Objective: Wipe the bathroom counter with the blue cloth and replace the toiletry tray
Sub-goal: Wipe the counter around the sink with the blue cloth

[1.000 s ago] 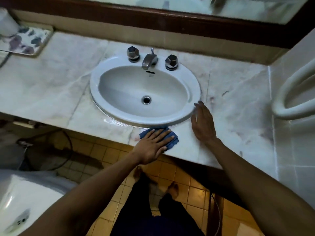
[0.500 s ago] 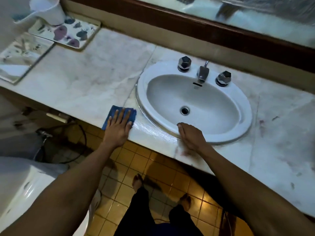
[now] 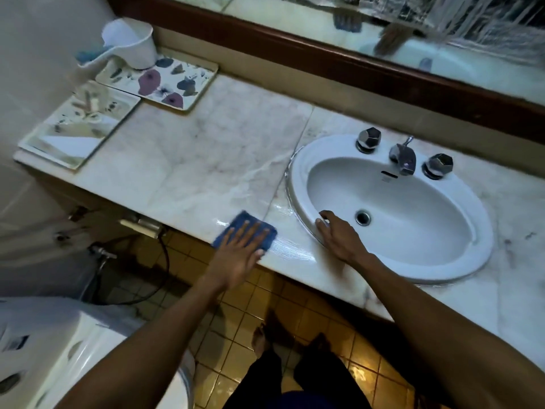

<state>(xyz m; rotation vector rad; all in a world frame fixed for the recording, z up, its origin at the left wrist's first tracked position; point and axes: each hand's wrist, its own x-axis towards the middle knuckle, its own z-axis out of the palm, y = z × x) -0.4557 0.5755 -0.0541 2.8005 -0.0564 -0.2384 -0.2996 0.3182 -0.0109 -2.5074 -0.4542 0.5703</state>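
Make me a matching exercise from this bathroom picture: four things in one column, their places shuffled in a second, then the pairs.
1. blue cloth
2. right hand
3. white cup
4. faucet

A. on the flowered tray
B. between two knobs
C. under the left hand, near the counter's front edge
D. on the sink's front rim

Pairs: 1-C, 2-D, 3-A, 4-B

No text can be read; a small mark under the faucet [image 3: 402,159] is too blurred.

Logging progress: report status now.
Left hand flat on blue cloth at counter front edge. Right hand on sink rim. Trays far left.
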